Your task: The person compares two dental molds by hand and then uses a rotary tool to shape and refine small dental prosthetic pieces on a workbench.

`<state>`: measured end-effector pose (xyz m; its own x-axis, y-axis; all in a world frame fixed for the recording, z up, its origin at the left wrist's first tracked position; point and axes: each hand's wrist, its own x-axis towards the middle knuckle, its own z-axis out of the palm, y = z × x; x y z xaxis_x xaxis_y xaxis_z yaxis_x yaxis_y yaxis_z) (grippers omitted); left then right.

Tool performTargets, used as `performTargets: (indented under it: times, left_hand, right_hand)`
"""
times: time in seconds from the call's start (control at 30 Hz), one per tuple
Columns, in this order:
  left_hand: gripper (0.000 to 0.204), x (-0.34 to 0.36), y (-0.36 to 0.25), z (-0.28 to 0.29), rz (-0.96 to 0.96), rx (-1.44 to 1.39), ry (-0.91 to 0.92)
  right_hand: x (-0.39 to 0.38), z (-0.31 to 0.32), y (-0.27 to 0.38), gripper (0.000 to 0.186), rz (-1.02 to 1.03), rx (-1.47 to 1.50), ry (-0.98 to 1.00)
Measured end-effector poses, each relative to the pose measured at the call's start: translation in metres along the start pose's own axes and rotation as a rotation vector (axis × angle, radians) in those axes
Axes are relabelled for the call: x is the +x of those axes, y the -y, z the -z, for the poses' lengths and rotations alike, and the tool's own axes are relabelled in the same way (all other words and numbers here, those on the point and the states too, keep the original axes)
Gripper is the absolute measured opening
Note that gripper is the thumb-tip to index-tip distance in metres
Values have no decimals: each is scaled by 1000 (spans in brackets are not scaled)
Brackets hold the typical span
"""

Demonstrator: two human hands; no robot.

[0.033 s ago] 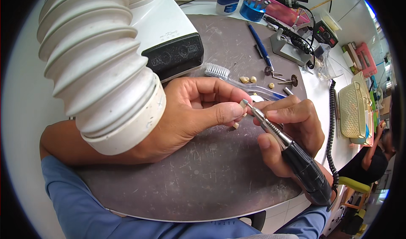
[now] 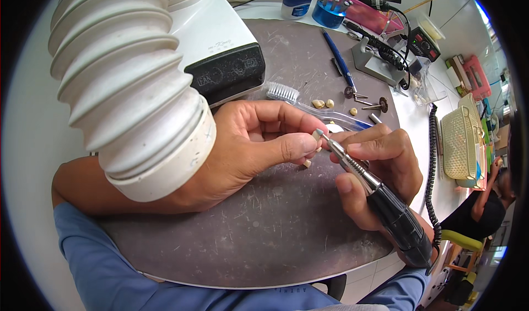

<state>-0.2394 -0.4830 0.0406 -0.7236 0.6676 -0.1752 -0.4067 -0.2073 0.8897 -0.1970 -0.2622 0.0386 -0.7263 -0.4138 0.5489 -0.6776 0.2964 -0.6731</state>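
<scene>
Pinched between the thumb and fingertips of my left hand (image 2: 259, 140) is a small tooth-coloured dental crown (image 2: 316, 137), mostly covered by the fingers. My right hand (image 2: 397, 154) grips a black and silver rotary handpiece (image 2: 394, 209) like a pen, its body slanting up to the left. The handpiece's small grey grinding tip (image 2: 319, 132) meets the crown's upper edge; whether it spins I cannot tell. Just below my left fingertips lies another tooth-coloured piece (image 2: 307, 163). Beyond the hands rest several loose crowns (image 2: 318, 104) beside a clear-handled brush (image 2: 283, 92).
A ribbed white hose (image 2: 132, 96) hangs over my left forearm, near a white box with a black front (image 2: 226, 71). Farther off are a blue pen-like tool (image 2: 339, 57), a wheel-tipped bit (image 2: 383, 105), a grey handpiece stand (image 2: 376, 63) and a blue bur holder (image 2: 329, 16). A coiled cord (image 2: 432, 173) runs at right.
</scene>
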Motion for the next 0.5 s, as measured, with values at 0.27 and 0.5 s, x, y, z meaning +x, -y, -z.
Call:
performTargets:
  times: [0.27,0.5]
  left_hand:
    - [25,1,0,-1,-25,-17,11]
    - [25,0,-2,-1,-8,-4,6]
  right_hand:
    - [-2,0,-1,29,-11,-8,-13]
    - [-1,-1,-1,29,-7,7,-15]
